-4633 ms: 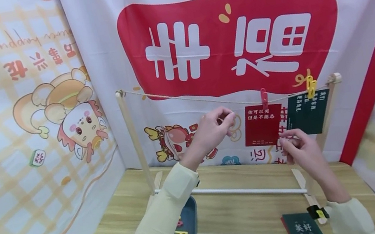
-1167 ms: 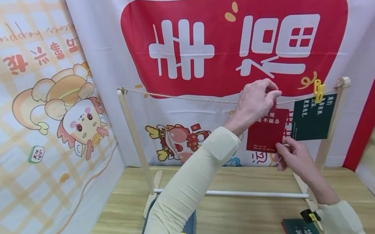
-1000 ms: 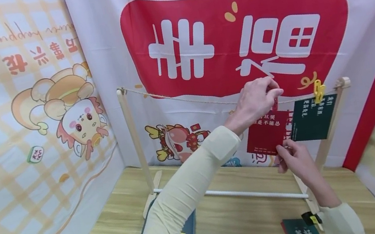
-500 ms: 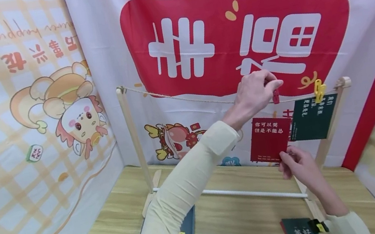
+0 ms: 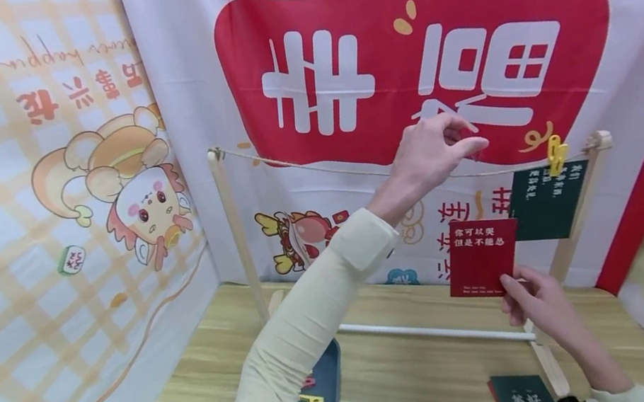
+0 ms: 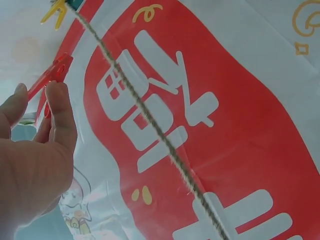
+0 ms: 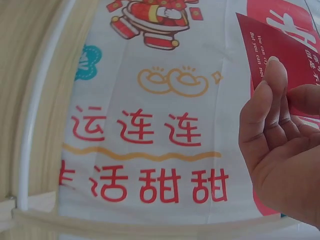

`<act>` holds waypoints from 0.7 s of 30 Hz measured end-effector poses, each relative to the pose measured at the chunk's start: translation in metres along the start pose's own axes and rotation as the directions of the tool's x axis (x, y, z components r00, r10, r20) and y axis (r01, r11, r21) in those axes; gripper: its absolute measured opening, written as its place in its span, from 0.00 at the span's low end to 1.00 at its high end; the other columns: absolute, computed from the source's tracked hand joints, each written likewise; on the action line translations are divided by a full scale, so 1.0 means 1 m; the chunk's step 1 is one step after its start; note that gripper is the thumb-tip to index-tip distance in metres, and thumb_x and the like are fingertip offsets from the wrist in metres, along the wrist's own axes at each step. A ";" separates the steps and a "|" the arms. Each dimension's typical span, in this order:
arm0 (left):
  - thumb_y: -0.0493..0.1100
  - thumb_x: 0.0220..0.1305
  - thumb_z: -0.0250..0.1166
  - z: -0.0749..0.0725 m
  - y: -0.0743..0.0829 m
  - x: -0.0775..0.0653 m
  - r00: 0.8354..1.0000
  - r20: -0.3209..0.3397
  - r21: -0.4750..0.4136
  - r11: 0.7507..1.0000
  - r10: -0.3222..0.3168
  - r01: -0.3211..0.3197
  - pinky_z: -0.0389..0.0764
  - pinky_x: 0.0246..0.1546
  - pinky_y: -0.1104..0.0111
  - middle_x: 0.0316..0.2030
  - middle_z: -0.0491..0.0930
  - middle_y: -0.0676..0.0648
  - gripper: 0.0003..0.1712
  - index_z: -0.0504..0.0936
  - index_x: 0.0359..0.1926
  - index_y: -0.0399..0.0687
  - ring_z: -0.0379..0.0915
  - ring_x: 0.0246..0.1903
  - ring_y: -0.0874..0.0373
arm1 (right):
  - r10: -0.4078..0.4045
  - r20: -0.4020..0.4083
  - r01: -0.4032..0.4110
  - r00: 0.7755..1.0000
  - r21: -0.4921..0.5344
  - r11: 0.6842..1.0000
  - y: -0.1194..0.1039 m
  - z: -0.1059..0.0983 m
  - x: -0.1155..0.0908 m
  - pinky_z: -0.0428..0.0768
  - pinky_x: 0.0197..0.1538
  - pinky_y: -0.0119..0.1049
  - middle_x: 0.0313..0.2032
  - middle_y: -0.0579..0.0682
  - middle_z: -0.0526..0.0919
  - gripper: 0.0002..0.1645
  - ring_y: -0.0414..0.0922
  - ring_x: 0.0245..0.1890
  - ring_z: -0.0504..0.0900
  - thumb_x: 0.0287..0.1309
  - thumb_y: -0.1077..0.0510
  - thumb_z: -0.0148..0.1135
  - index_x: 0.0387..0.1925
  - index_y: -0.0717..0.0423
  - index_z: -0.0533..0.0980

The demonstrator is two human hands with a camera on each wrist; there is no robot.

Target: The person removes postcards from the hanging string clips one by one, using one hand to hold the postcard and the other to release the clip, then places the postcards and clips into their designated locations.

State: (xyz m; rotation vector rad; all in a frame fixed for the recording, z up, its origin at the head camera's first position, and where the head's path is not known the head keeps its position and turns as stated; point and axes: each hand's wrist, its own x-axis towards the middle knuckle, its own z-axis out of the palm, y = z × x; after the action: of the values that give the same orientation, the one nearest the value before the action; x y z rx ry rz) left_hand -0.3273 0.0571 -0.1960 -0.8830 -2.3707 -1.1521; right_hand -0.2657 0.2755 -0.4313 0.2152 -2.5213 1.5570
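Observation:
My left hand (image 5: 426,150) is raised just above the twine line (image 5: 317,172), pinching a red clothespin (image 6: 52,75) between thumb and fingers, as the left wrist view shows. Below the line, my right hand (image 5: 536,300) holds a red card (image 5: 482,257) with white lettering by its lower right corner. The card hangs upright in front of the backdrop, apart from the twine. Farther right, a yellow clothespin (image 5: 556,154) clips a dark green card (image 5: 552,203) to the line beside the right post.
Wooden posts (image 5: 237,234) and a white crossbar (image 5: 436,332) form the rack on the wooden table. A blue tray (image 5: 331,400) with clothespins lies front left, partly under my left sleeve. Front right is a stack of cards (image 5: 522,395). Printed cloth (image 5: 181,96) stands behind.
The red clothespin has come off the line in my left hand, which rose slightly. My right hand took the red card's lower corner and drew it down, away from the twine.

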 end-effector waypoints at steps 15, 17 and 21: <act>0.47 0.63 0.68 -0.025 -0.014 -0.025 0.987 0.082 -0.044 0.990 0.137 -0.134 0.78 0.43 0.84 0.45 0.84 0.53 0.20 0.80 0.54 0.48 0.81 0.41 0.70 | 0.253 0.023 -0.250 0.967 -0.089 0.964 0.017 -0.009 -0.023 0.80 0.23 0.38 0.21 0.54 0.79 0.28 0.46 0.16 0.78 0.72 0.40 0.49 0.44 0.65 0.70; 0.47 0.63 0.68 -0.029 -0.017 -0.028 0.987 0.087 -0.029 0.991 0.135 -0.132 0.78 0.44 0.84 0.45 0.85 0.53 0.20 0.80 0.54 0.48 0.81 0.41 0.69 | 0.289 0.031 -0.285 0.957 -0.103 0.953 0.021 -0.011 -0.025 0.81 0.23 0.38 0.21 0.52 0.79 0.29 0.46 0.17 0.78 0.71 0.39 0.49 0.47 0.65 0.70; 0.48 0.62 0.69 -0.036 -0.022 -0.036 0.988 0.103 -0.012 0.993 0.116 -0.116 0.78 0.44 0.83 0.45 0.84 0.53 0.20 0.80 0.53 0.48 0.80 0.41 0.68 | 0.329 0.048 -0.320 0.943 -0.128 0.939 0.026 -0.014 -0.030 0.81 0.24 0.37 0.21 0.53 0.79 0.30 0.46 0.18 0.79 0.71 0.39 0.50 0.49 0.65 0.70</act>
State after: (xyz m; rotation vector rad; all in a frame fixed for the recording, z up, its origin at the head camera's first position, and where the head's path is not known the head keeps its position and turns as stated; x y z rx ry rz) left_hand -0.3138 0.0045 -0.2072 -1.0924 -2.3626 -1.0930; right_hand -0.2409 0.3001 -0.4544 -0.1778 -2.8059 1.5188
